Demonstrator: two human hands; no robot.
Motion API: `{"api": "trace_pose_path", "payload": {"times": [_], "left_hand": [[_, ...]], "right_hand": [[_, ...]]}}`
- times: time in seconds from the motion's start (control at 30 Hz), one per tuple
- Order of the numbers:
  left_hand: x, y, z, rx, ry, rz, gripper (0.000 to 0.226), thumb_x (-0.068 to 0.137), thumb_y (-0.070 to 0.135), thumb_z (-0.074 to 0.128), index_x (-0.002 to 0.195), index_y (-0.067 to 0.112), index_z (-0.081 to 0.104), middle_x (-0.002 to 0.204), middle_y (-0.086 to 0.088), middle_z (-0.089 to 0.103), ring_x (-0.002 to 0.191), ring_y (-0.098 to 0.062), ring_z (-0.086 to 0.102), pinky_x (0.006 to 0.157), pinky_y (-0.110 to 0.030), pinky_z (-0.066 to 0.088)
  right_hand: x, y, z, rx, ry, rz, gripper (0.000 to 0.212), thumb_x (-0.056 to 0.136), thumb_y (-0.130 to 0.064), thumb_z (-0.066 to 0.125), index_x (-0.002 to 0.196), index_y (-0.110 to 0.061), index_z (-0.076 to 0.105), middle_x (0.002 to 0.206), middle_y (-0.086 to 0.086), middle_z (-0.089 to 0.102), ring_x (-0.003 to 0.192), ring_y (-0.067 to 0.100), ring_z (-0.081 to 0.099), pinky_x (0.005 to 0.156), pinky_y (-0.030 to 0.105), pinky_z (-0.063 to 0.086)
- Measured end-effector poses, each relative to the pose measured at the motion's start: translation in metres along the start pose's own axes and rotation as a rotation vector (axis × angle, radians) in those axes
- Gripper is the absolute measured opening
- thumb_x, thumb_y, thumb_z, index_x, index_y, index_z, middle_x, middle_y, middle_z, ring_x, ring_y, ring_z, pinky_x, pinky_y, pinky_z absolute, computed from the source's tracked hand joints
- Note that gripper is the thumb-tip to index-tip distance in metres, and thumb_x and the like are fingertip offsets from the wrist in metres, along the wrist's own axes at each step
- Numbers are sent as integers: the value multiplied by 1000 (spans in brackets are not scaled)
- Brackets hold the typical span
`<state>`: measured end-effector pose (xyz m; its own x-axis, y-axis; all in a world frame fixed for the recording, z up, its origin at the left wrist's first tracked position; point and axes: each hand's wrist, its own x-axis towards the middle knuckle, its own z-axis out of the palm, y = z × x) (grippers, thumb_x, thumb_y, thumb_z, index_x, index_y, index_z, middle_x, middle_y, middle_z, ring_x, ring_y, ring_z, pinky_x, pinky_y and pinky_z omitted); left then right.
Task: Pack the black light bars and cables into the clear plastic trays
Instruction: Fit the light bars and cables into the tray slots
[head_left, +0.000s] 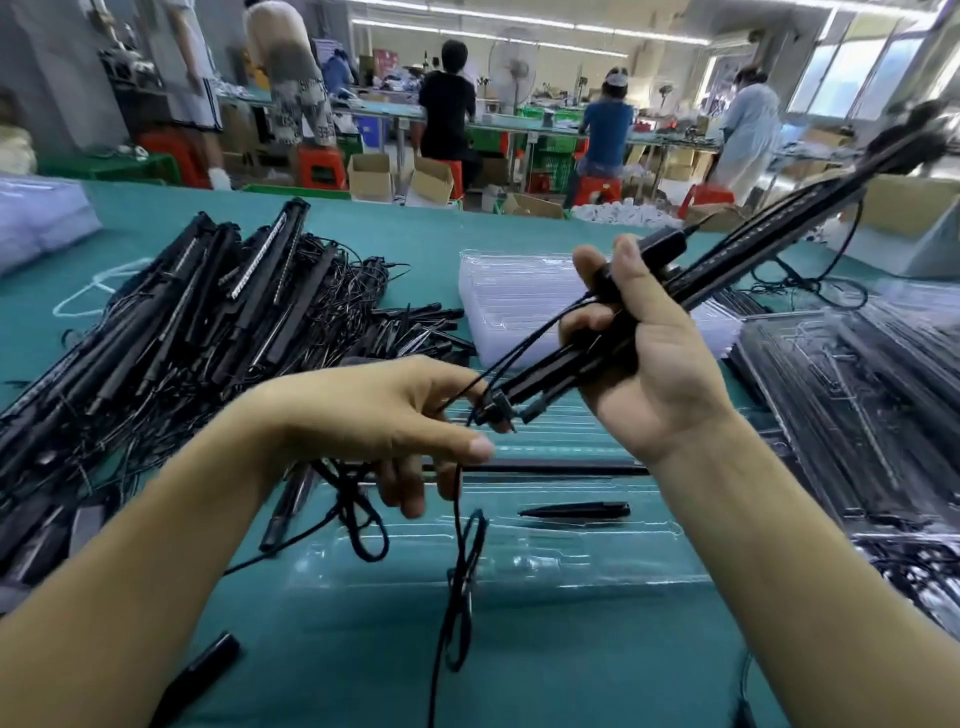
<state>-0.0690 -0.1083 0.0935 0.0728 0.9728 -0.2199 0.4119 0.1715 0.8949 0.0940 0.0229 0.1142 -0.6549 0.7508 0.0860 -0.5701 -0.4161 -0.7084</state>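
While a pile of black light bars (197, 312) lies left on the green table (571, 675), the left hand (374, 415) pinches a dangling cable (457, 519) and the right hand (654, 364) grips raised bars (753, 249) above a clear tray (597, 566).

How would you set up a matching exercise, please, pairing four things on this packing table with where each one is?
Things
1. bundle of light bars
2. dangling cable
3. loose pile of light bars
4. filled trays

Places
A. lying on the left side of the table
B. gripped in the right hand, tilted up and away
C. stacked on the right side of the table
D. held by the left hand, hanging down over the open tray

Pairs: 1-B, 2-D, 3-A, 4-C
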Motion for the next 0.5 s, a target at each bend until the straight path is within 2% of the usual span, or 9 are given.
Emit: {"api": "trace_pose_path", "payload": {"times": [0.1,0.17,0.23,0.27,0.37,0.5], "left_hand": [[0,2,-7,175,49,-68,23,92,20,68,113,18,60,85,-8,76,76,-24,74,65,-33,60],[-3,0,-8,303,49,-163,13,94,27,65,100,16,69,82,-2,77,78,-19,74,72,-30,60],[-7,-1,-10,429,113,-290,21,93,38,65,87,20,72,75,3,76,72,-13,73,75,-35,60],[-9,-1,-12,574,196,-343,27,92,45,65,80,22,71,70,6,74,69,-10,72,75,-37,60],[-12,-2,-18,999,525,-411,39,90,60,58,71,26,64,61,9,64,63,-9,63,66,-29,49],[-12,-11,-25,1048,704,-510,40,97,55,48,71,26,55,68,4,59,70,-18,62,58,-29,36]], "right_hand": [[2,-2,-4,37,4,-15,12,84,-26,66,92,-20,59,87,1,72,47,4,45,58,18,49],[3,-5,-5,53,-11,-22,11,83,-26,67,89,-20,59,90,3,72,47,4,46,60,18,49],[5,-12,-6,41,-19,-48,14,81,-27,68,88,-18,58,90,2,73,47,4,46,60,19,49],[7,-16,-6,21,-9,-71,15,82,-27,68,89,-19,58,90,1,73,46,3,45,59,19,48],[11,-22,-11,-57,49,-109,8,87,-24,66,89,-22,59,91,5,72,44,2,42,53,15,44],[9,-25,-25,-128,122,-84,8,90,-23,65,95,-23,58,95,9,72,41,1,41,50,12,41]]}}
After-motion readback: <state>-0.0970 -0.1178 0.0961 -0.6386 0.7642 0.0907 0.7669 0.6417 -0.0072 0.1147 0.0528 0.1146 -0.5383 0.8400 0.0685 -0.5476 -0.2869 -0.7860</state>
